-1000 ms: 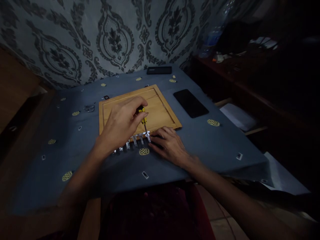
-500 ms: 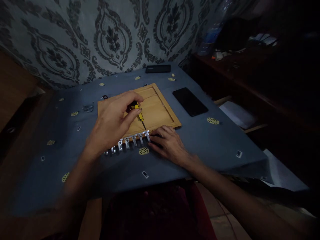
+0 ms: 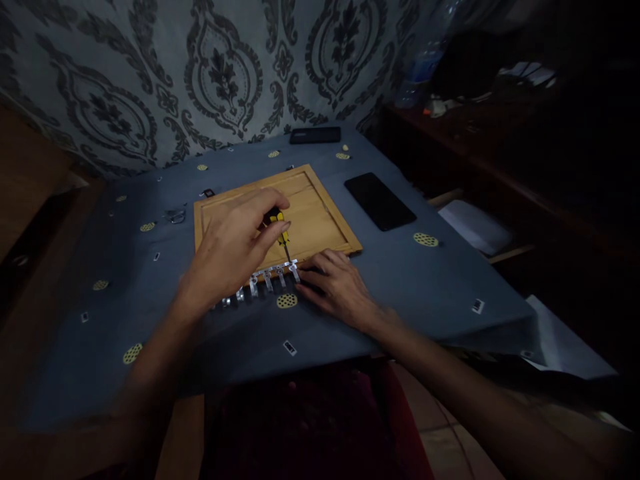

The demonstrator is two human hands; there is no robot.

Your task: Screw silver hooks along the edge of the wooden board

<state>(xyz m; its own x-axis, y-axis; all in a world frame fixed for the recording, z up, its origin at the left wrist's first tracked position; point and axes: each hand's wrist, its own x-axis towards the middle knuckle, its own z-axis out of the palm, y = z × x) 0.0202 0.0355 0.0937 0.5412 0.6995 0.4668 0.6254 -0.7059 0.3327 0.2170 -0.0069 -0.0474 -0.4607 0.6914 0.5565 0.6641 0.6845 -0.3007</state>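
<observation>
A framed wooden board (image 3: 317, 217) lies on the cloth-covered table. Along its near edge runs a silver metal hook rail (image 3: 269, 275) with several hooks hanging toward me. My left hand (image 3: 233, 240), above the board, is closed around a yellow-and-black screwdriver (image 3: 283, 235). The screwdriver stands slightly tilted, its tip down at the rail near the right end. My right hand (image 3: 343, 288) lies at that same end, its fingers gripping the rail's last hook against the board edge. The left hand and wrist cover part of the board and the rail's left end.
A black phone (image 3: 380, 201) lies right of the board, and a dark phone-like case (image 3: 315, 135) near the wall. Small clear-looking items (image 3: 175, 216) sit to the left. A plastic bottle (image 3: 420, 73) stands on the dark furniture (image 3: 480, 163) at right.
My left hand has turned and shifted slightly right, and the screwdriver now stands more upright. Its tip stays at the rail. My right hand has hardly moved.
</observation>
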